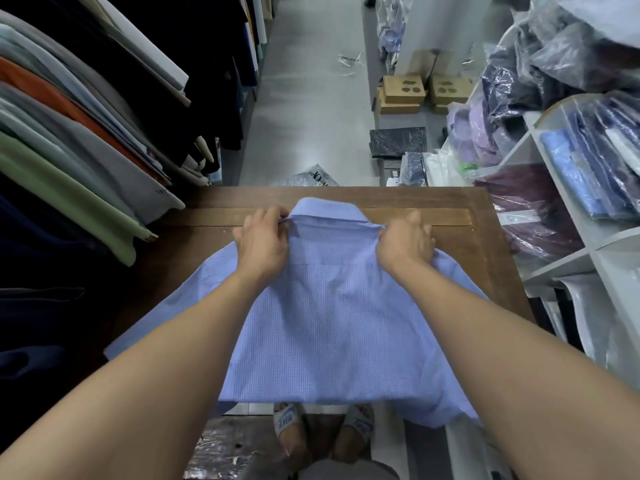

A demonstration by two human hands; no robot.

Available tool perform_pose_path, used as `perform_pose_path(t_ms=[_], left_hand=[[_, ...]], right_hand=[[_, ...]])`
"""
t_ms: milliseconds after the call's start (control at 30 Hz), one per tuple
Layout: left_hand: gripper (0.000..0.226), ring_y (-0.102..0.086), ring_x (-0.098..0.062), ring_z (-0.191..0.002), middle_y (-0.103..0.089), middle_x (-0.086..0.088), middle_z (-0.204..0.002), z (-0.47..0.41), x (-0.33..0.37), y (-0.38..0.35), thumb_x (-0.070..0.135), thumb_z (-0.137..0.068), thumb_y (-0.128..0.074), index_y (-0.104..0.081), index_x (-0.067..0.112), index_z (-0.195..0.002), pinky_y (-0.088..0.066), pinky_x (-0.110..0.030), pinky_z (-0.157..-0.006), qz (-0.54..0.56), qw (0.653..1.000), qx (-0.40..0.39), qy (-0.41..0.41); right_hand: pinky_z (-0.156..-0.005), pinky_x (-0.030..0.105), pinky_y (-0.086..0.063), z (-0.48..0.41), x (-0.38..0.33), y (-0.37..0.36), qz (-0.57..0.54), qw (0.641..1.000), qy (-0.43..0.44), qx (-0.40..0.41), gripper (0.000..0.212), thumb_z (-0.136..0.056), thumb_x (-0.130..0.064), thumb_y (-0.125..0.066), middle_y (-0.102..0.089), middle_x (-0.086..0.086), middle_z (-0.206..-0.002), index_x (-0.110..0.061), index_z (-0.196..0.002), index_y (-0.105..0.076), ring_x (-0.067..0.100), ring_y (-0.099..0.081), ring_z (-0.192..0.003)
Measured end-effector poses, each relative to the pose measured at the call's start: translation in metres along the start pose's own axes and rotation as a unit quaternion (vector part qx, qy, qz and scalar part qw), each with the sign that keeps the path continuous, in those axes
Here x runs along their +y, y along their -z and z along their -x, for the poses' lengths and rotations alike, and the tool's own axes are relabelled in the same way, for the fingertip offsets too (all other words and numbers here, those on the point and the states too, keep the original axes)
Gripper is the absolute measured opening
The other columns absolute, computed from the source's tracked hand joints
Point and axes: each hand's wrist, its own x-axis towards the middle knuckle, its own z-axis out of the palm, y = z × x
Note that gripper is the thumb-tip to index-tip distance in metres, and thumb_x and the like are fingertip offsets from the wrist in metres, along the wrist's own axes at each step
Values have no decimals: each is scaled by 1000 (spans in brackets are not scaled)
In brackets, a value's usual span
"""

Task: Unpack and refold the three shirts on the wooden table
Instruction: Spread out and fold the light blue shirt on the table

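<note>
Though fingers (272, 216) half-hidden — left hand (261, 242), right hand (405, 244) at collar (332, 223)

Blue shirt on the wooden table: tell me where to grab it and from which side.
Grip the blue shirt by its collar, one hand at each end, reaching from the near side over the back. It lies back up with the collar farthest away on the table; the left hand and right hand pinch there.
</note>
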Motion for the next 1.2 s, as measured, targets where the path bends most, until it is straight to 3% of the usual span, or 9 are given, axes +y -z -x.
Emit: perform_pose_path(t_ms=[267,367,500,567,633,733,833,1000,1200], left_hand=[[23,-45,-32,-105,-54,-9,-110,-31,11,13,18,-101,-42,-58,19,-118,-25,-40,-88,-65,990,120,-28],[22,-45,-33,-106,-54,-10,-111,-47,16,22,21,-102,-43,-58,19,-118,-25,-41,-91,-90,983,154,-46],[41,-40,-38,-122,-47,-15,-133,-46,19,14,31,-99,-50,-47,22,-139,-22,-46,-107,-117,990,76,17],[52,-35,-37,-129,-38,-15,-143,-32,17,3,34,-98,-50,-36,23,-147,-23,-47,-108,-111,989,23,96],[53,-31,-36,-132,-34,-15,-146,-14,12,-5,34,-98,-46,-33,22,-147,-25,-48,-108,-90,980,-12,178],[52,-30,-38,-134,-33,-17,-146,16,-7,-12,42,-99,-41,-34,19,-144,-27,-53,-108,-94,959,-40,265],[59,-25,-39,-139,-23,-15,-155,42,-25,-14,52,-98,-35,-26,24,-149,-25,-60,-109,-105,933,-99,329],[83,3,-39,-150,4,-1,-167,55,-43,-16,77,-88,-32,-5,40,-158,-11,-80,-107,-91,920,-175,338],[104,5,-42,-152,8,2,-168,55,-78,-2,91,-74,-39,0,42,-157,-8,-78,-110,-93,932,-156,314]], right_hand=[[-74,37,-39,-16,-24,31,-43,994,42,90,27,-101,-19,-43,-69,14,-111,-17,-113,-68,39,-62,-106],[-75,39,-40,-18,-29,41,-78,990,44,110,29,-104,-25,-39,-68,16,-111,-16,-116,-63,40,-61,-105],[-97,48,-46,-11,-25,28,-92,994,60,14,50,-102,-35,-41,-67,15,-113,-24,-149,-31,41,-58,-111],[-102,50,-43,-5,-18,14,-58,996,59,-15,64,-100,-40,-45,-61,13,-127,-29,-156,-17,39,-49,-125],[-100,50,-40,2,-9,1,-30,998,45,-9,62,-99,-42,-46,-50,11,-141,-29,-155,-20,37,-41,-131],[-98,53,-40,15,5,-12,26,999,-26,-25,61,-98,-47,-45,-31,13,-149,-31,-153,-25,36,-34,-132],[-99,62,-39,28,21,-24,52,990,-102,-87,69,-96,-56,-39,-12,14,-157,-38,-157,-11,42,-25,-135],[-106,79,-14,38,44,-44,-1,969,-156,-193,86,-90,-78,-26,22,15,-163,-43,-154,18,58,12,-145],[-97,88,-16,40,63,-37,-24,969,-165,-183,101,-74,-95,-29,29,7,-162,-49,-154,12,52,17,-147]])
